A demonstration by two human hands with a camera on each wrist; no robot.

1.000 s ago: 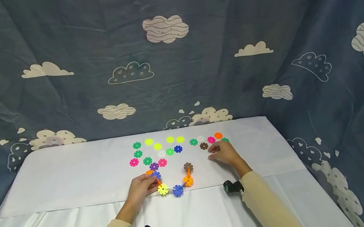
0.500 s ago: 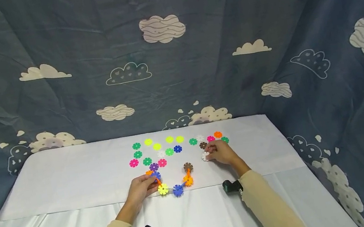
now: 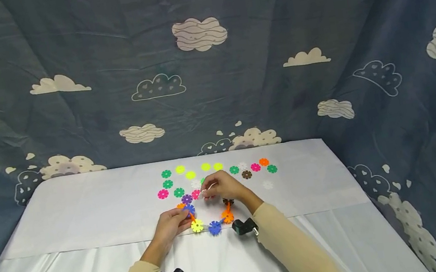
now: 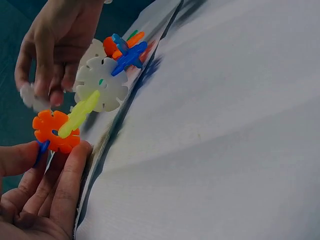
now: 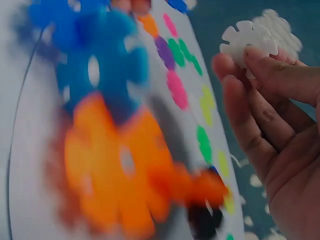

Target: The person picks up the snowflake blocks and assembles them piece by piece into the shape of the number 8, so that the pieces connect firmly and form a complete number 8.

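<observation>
item: one white notched disc [image 5: 250, 42], pinched between thumb and fingers of the right hand [image 5: 280, 110], near the chain's left end.
item: one chain of interlocked notched discs [image 3: 215, 228], curved along the near side of the loose pieces; blue, orange, yellow, whitish and brown links. its blue end disc [image 4: 42, 151] is pinched between thumb and fingers of the left hand [image 3: 171, 225]; joined to it, an orange disc [image 4: 52, 131]. the brown disc [image 3: 228, 201] at the right end is partly hidden by the right arm.
surrounding: a purple disc [image 3: 187, 199] and a pink disc [image 3: 195, 194], just beyond the left hand; a second white disc [image 3: 268, 185], lying to the right; green discs [image 3: 168, 184] and yellow discs [image 3: 205, 167], farther back.
support: white tablecloth [image 3: 85, 212].
behind: dark cloud-printed curtain [image 3: 237, 95].
</observation>
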